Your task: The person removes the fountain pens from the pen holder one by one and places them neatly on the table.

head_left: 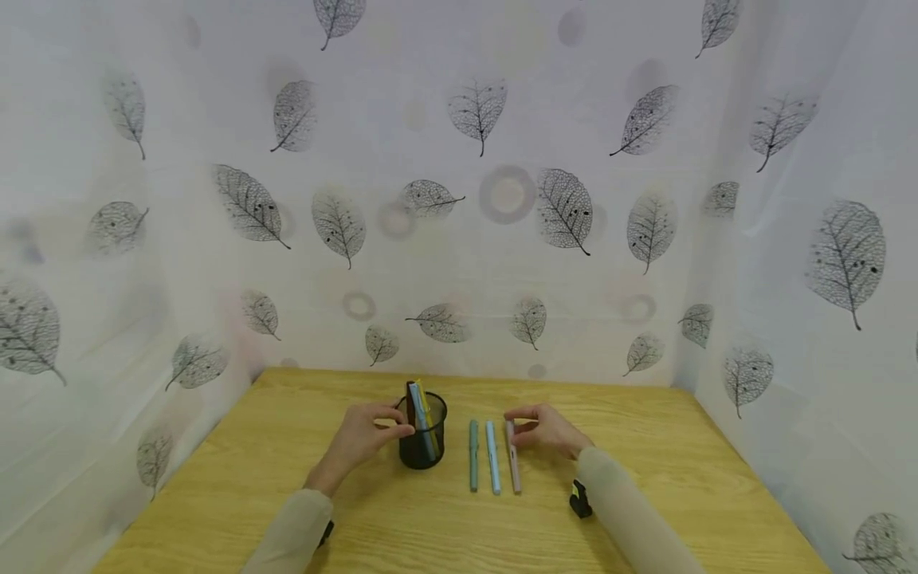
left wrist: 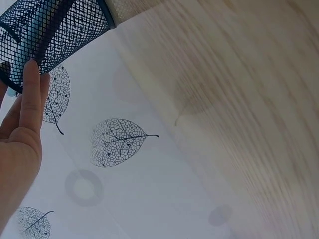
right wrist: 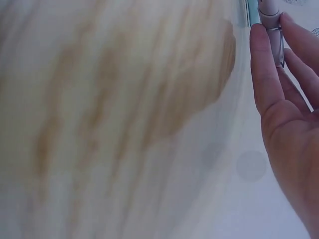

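Observation:
My left hand point(head_left: 366, 434) grips the left side of a black mesh pen holder point(head_left: 421, 456), near its rim. In the left wrist view, the thumb point(left wrist: 32, 94) lies against the mesh cup point(left wrist: 82, 32). Several pens point(head_left: 418, 402) stand in the holder: dark brown, light blue and yellow ones show. My right hand point(head_left: 548, 430) pinches the far end of a pale pink pen point(head_left: 513, 466) lying on the table. In the right wrist view, thumb and fingers are about the pink pen point(right wrist: 275, 42). Left of it lie a light blue pen point(head_left: 492, 458) and a green pen point(head_left: 473, 456), roughly parallel.
The wooden table point(head_left: 402, 526) reaches back to a white curtain point(head_left: 445, 263) printed with leaves, which also stands along both sides. A small black device point(head_left: 580, 500) shows under the right sleeve point(head_left: 631, 510).

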Motion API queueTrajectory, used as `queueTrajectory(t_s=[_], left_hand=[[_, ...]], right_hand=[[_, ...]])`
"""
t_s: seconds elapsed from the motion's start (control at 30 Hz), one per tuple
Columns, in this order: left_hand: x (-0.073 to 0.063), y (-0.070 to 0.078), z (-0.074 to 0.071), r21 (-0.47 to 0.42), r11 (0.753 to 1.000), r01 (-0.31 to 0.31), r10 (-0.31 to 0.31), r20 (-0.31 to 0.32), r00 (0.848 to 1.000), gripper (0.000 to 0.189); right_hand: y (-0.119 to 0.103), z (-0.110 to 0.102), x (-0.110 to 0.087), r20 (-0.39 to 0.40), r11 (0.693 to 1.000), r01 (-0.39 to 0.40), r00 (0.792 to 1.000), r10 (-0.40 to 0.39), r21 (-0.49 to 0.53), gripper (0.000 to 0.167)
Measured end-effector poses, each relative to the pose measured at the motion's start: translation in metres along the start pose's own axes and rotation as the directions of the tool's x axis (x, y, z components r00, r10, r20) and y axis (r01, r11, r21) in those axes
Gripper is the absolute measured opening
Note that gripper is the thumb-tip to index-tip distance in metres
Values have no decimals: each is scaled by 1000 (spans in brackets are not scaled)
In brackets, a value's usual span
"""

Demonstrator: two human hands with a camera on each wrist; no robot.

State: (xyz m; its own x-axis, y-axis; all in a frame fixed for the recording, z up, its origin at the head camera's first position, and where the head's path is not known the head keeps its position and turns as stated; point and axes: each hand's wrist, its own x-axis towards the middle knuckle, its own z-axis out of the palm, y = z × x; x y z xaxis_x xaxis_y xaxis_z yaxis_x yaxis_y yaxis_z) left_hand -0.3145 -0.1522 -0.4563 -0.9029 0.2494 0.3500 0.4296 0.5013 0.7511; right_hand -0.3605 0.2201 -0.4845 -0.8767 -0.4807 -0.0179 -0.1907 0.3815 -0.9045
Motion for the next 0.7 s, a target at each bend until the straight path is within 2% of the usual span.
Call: queueTrajectory(t_s=[0.17, 0.3, 0.53, 0.7], left_hand=[[-1, 1, 0, 7, 1000, 23, -23, 8, 1000, 18], [-1, 2, -1, 3, 999, 35, -36, 13, 999, 18], [-1, 2, -1, -2, 1000, 29, -29, 16, 999, 16], [-1, 2, -1, -5, 1000, 22, -22, 11, 1000, 16]], right_hand=[[0, 0, 1, 3, 998, 1, 1000, -1, -70, 51], [1, -1, 3, 8, 997, 0, 1000, 1, -82, 49], [2, 0, 5, 12, 993, -19, 1000, 21, -114, 47], [2, -1, 7, 31, 991, 7, 1000, -3, -131, 44]])
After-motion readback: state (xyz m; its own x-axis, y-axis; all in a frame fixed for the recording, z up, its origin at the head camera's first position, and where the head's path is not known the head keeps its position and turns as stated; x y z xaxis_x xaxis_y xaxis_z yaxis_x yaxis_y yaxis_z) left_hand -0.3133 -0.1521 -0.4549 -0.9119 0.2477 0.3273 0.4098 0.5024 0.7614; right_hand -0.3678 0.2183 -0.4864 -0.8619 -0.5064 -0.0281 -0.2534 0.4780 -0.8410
